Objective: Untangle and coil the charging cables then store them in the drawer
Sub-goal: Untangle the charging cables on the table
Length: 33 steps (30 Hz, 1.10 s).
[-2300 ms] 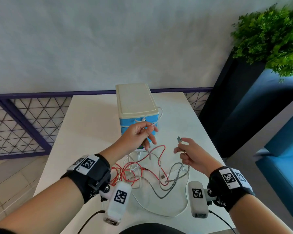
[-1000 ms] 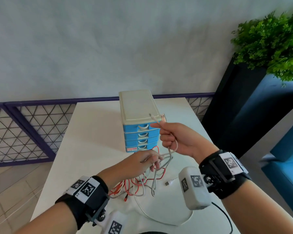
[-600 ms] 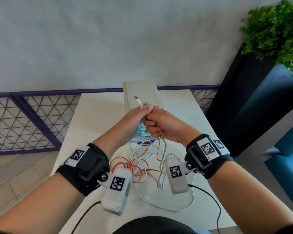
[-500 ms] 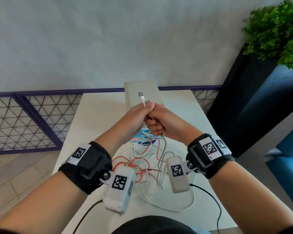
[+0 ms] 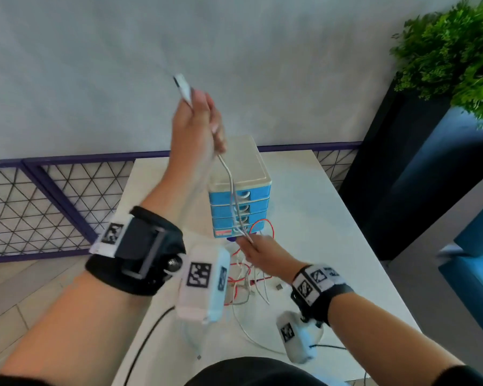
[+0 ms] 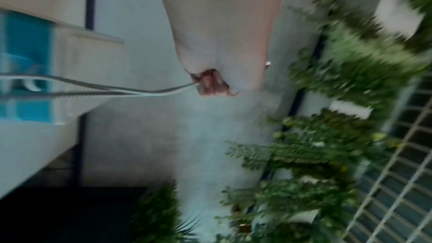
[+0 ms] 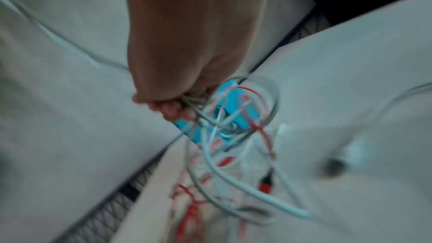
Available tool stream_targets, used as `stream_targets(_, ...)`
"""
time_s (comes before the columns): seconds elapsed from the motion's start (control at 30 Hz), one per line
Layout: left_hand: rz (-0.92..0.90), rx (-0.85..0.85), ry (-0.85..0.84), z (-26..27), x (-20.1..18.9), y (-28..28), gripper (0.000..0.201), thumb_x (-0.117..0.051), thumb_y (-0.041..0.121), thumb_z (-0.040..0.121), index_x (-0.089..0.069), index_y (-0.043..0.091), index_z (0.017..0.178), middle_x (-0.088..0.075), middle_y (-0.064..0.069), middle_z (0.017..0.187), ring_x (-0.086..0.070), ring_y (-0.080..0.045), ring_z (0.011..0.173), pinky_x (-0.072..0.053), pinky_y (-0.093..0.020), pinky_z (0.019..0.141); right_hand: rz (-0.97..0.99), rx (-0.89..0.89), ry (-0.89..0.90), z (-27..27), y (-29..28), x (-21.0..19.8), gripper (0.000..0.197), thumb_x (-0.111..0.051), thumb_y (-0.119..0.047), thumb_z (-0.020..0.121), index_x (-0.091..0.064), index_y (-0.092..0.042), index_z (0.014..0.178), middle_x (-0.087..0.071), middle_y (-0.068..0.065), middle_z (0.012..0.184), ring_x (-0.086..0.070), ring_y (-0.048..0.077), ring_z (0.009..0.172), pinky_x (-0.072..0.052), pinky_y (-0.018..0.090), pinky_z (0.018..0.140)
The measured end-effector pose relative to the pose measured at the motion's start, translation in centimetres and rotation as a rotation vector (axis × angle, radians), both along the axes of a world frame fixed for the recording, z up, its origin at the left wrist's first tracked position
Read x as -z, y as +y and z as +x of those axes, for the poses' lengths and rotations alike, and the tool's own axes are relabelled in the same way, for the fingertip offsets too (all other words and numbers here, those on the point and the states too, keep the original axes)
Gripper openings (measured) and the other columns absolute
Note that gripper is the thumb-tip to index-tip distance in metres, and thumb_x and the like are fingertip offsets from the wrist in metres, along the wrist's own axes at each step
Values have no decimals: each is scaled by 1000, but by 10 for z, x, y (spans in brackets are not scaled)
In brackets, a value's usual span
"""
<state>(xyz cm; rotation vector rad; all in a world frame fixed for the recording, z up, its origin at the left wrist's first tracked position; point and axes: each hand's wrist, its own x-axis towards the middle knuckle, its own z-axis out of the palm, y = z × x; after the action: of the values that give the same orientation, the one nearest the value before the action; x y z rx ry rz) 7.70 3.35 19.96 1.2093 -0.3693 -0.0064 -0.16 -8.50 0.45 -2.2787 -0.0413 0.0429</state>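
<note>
Behind, drawer unit (image 5: 239, 190) stands beside tangled cables (image 5: 243, 277).

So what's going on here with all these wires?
A person is sorting out a knot of charging cables on a white table. The left hand is raised high, gripping the plug end of a pale cable and drawing it up out of the heap. The right hand pinches the strands low down, just in front of a small blue drawer unit. Red and white cables lie tangled on the table; the drawers look shut, and nothing is coiled yet.
</note>
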Motion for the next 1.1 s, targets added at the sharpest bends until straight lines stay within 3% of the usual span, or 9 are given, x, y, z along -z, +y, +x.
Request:
stream_targets(0.17,51,-85,40,8,1,22,32,-28,32,103,-40,21,76,-33,9,47,-29,-7,39,-26,-18,37,-525,-9,93,-7,-28,32,36,-32,-37,103,-57,-14,93,-65,13,95,-58,30,91,-37,36,85)
stream_targets(0.27,5,-134,34,15,-1,39,31,-29,32,103,-41,21,76,-33,9,48,-27,-7,39,-25,-18,37,-727,-71,190,-19,-46,45,39,-28,-37,104,-58,-12,111,-61,9,118,-54,26,114,-35,38,98)
stream_targets(0.47,42,-124,33,13,4,47,31,-29,33,103,-41,21,78,-34,10,49,-25,-7,40,-23,-19,37,-354,-15,129,-17,-57,60,27,-58,-9,91,-56,-9,118,-52,5,116,-49,24,116,-37,35,102)
stream_targets(0.67,211,-75,-16,8,25,37,29,-30,29,103,-43,20,78,-36,11,49,-26,-7,38,-23,-21,39,46,-104,256,2,-67,5,79,-78,-18,78,-36,-25,145,-36,-13,136,-34,3,126,-28,23,109)
stream_targets(0.77,264,-67,-5,6,35,33,29,-31,30,102,-44,22,77,-37,11,49,-27,-6,38,-23,-21,41,119,-12,267,9,-87,-15,55,-61,8,82,-53,-10,134,-56,0,128,-48,8,117,-37,5,92)
stream_targets(0.83,278,-56,4,3,38,29,30,-31,29,103,-43,21,77,-37,11,49,-28,-6,37,-25,-19,38,-15,193,262,13,-95,-13,29,-52,8,86,-68,-11,103,-65,9,109,-56,16,100,-45,9,81)
stream_targets(0.9,299,-49,11,-1,38,26,30,-29,28,103,-42,20,77,-35,9,52,-29,-7,37,-26,-17,36,-262,290,449,13,-99,0,19,-51,-3,89,-64,-17,84,-65,11,101,-59,21,93,-48,25,85)
stream_targets(0.97,324,-42,10,-4,39,26,30,-29,28,103,-41,20,78,-35,7,55,-30,-7,37,-27,-17,36,-406,278,628,6,-96,14,11,-51,-8,89,-62,-12,89,-64,13,99,-57,22,89,-48,27,81)
stream_targets(1.1,333,-21,18,-9,41,27,29,-29,30,103,-42,19,80,-35,7,55,-30,-6,39,-26,-19,37,-213,319,796,-26,-77,32,28,-55,-13,92,-43,-21,68,-47,-3,73,-48,12,65,-43,20,61)
